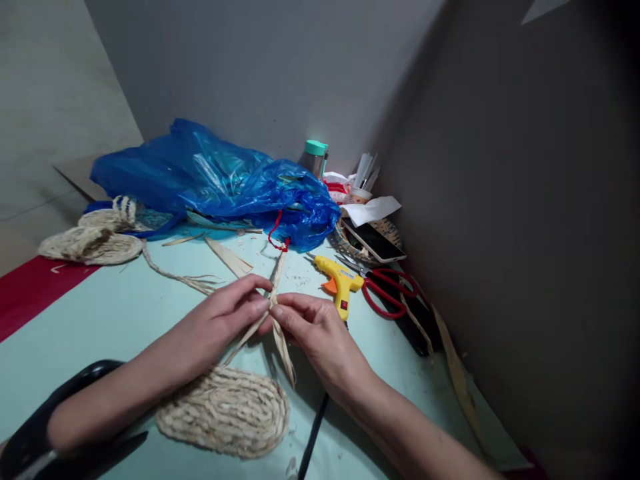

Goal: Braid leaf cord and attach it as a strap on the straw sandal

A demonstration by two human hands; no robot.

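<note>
My left hand [227,320] and my right hand [315,333] meet over the pale green table [115,313], both pinching the same braid of straw strips [277,280]. The braid runs up from my fingertips to a red string [276,235] tied at its far end. Loose strip ends [286,353] hang down below my right fingers. A woven oval straw sole [227,410] lies flat under my left wrist.
A blue plastic bag [215,180] fills the back. Woven straw pieces [93,243] lie at the left. A yellow glue gun [340,281], red-handled scissors [390,293], a phone [375,241] on a basket, a bottle [315,157] and a grey wall [500,200] stand to the right.
</note>
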